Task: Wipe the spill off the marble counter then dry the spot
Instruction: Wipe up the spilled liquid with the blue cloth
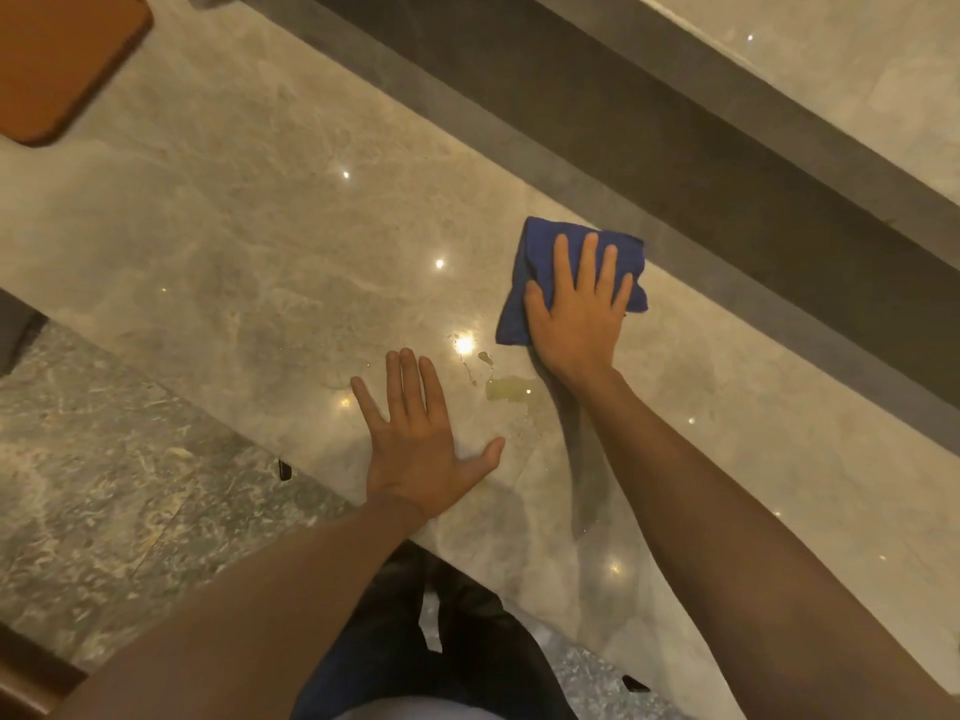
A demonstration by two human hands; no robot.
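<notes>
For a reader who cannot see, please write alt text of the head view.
Right hand presses a blue cloth flat on the marble counter, just beyond a yellowish spill. Left hand rests flat beside it.

On the marble counter (234, 226) the left hand (421, 449) lies flat by the near edge. The spill (506, 389) sits just beside it at two o'clock. The right hand (579, 314) rests on the cloth (535, 252), at twelve o'clock from the spill. A mat (57, 59) lies far off at ten o'clock.
</notes>
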